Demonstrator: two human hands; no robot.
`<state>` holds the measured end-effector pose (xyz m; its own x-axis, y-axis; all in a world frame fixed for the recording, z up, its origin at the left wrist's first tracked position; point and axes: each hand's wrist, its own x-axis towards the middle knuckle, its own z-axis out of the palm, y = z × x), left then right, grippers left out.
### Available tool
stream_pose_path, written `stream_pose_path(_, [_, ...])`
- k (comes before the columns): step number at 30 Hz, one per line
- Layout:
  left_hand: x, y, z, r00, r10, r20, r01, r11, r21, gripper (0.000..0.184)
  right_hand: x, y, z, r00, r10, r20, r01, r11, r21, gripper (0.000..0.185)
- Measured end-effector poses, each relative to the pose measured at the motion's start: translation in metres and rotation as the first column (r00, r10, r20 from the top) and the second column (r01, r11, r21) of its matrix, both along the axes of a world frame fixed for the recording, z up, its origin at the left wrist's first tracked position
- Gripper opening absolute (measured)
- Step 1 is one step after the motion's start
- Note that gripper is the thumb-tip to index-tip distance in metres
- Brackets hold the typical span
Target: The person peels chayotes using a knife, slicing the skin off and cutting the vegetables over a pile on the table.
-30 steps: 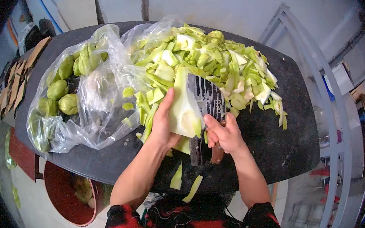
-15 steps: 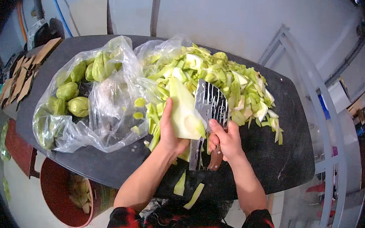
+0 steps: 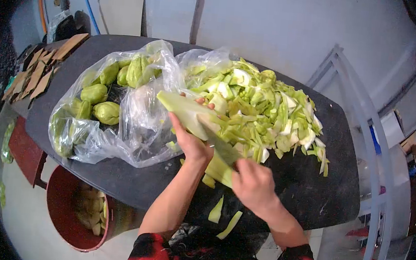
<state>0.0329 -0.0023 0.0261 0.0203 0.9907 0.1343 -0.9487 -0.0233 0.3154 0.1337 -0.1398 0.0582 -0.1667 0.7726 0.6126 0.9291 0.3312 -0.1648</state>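
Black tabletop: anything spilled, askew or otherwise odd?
Slightly untidy: two thin pale-green strips lie apart from the heap of green-and-white cut pieces, at the near edge of the black tabletop. The right-hand strip seems to overhang it. A few pieces also straggle from the heap's right end. No damage visible.

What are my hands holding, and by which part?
Left hand: the pale green piece, cradled from below. Right hand: the knife, at its handle end, handle hidden.
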Motion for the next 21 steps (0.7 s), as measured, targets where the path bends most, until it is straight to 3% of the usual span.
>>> stream_pose_path(1, [-0.001, 0.003, -0.008, 1.000, -0.009, -0.010, 0.009, 1.000, 0.000, 0.063, -0.009, 0.000, 0.000, 0.999, 0.031, 0.022, -0.031, 0.999, -0.008, 0.016])
stream_pose_path(3, [-0.003, 0.010, -0.017, 0.955, -0.142, 0.262, 0.091, 0.976, 0.196, 0.062, -0.019, -0.002, -0.004, 1.000, 0.000, 0.004, 0.000, 0.995, -0.099, 0.025])
stream_pose_path(11, [-0.003, 0.005, -0.012, 0.978, -0.084, 0.190, 0.021, 0.950, 0.312, 0.059, -0.023, 0.001, -0.008, 1.000, 0.016, 0.026, -0.012, 0.992, -0.129, 0.029])
stream_pose_path(21, [0.003, -0.005, -0.010, 0.994, -0.075, 0.076, 0.057, 0.973, 0.222, 0.062, -0.022, 0.018, -0.014, 1.000, -0.013, -0.020, 0.011, 0.996, -0.091, 0.021])
